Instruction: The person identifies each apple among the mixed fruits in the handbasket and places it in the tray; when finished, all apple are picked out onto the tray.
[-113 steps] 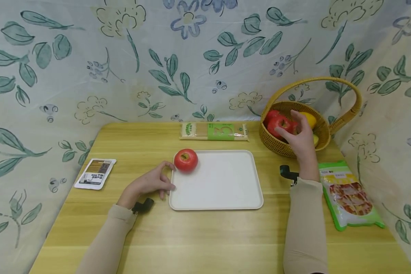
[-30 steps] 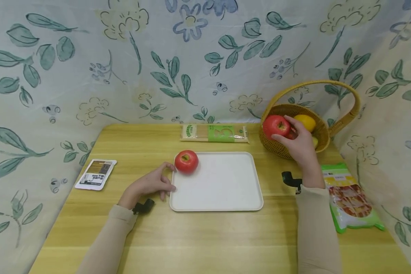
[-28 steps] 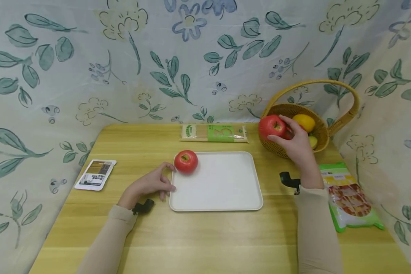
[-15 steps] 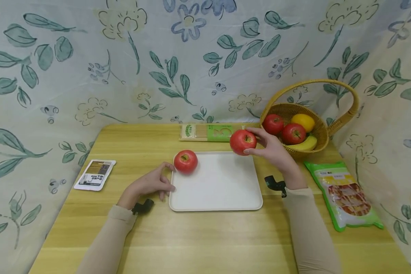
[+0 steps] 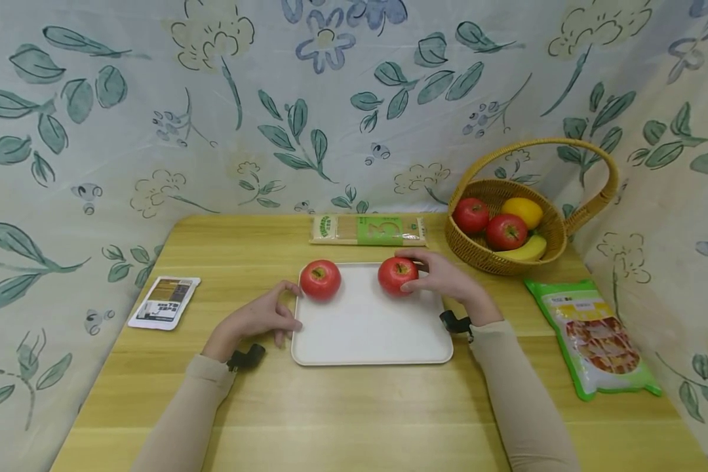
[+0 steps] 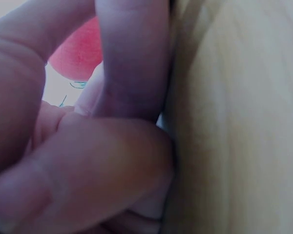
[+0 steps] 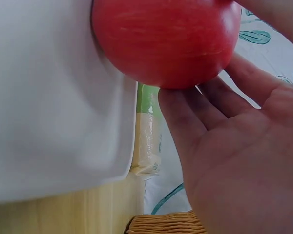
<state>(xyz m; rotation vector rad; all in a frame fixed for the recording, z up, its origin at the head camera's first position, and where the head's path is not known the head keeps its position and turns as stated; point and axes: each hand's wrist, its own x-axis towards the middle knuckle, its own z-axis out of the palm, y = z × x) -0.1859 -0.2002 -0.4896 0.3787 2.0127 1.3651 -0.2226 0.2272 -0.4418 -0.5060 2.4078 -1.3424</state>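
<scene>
In the head view a red apple (image 5: 398,276) is at the back right of the white tray (image 5: 372,328). My right hand (image 5: 442,278) grips this apple from its right side, thumb in front and fingers behind. In the right wrist view the fingers lie against the red apple (image 7: 166,41) beside the tray (image 7: 53,97); whether it touches the tray, I cannot tell. A second red apple (image 5: 320,280) sits in the tray's back left corner. My left hand (image 5: 262,313) holds the tray's left edge, thumb and index finger on the rim. Curled left fingers (image 6: 132,53) fill the left wrist view.
A wicker basket (image 5: 478,252) at the back right contains two apples, a yellow round fruit (image 5: 522,213) and a banana (image 5: 525,249). A noodle packet (image 5: 368,230) lies behind the tray. A green-edged food bag (image 5: 596,337) lies right, a small white pouch (image 5: 164,303) left.
My right hand has lifted an apple out of the basket and carried it left and down to the tray's back right. The left hand has stayed at the tray's edge.
</scene>
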